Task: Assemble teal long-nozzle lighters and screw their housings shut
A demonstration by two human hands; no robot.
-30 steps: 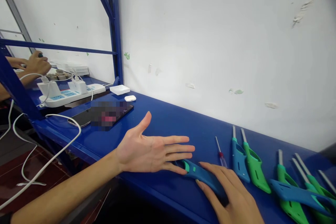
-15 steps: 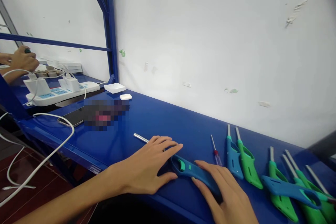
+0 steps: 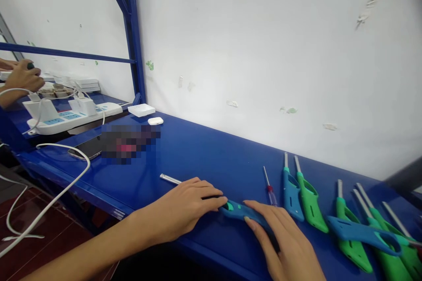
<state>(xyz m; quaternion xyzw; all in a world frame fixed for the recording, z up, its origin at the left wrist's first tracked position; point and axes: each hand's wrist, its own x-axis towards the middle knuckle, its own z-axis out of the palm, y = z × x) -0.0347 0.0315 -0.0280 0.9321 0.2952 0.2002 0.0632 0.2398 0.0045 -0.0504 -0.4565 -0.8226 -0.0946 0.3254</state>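
Observation:
A blue long-necked gas lighter (image 3: 239, 211) with a green trigger lies across both hands just above the blue table. My left hand (image 3: 191, 204) is closed around its front part, thumb and fingers together near the trigger loop. The silver metal tube pokes out to the left beyond that hand. My right hand (image 3: 283, 237) grips the handle end, with thumb and fingers on either side. A small screwdriver (image 3: 271, 194) with a clear, reddish handle rests beyond my right hand, beside another blue lighter (image 3: 292, 197) and a green lighter (image 3: 311, 204).
Several more lighters overlap at the right, a blue one (image 3: 362, 232) on top. At the left are a phone (image 3: 87, 145), a white earbud case (image 3: 155, 121), a white box lid (image 3: 141, 110) and a power strip (image 3: 75, 118). Another person's hand (image 3: 26, 77) works beyond the frame post.
My left hand has closed its thumb and fingers onto the lighter's front part, where they were spread before. The tube end has shifted slightly left and down. My right hand keeps its grip.

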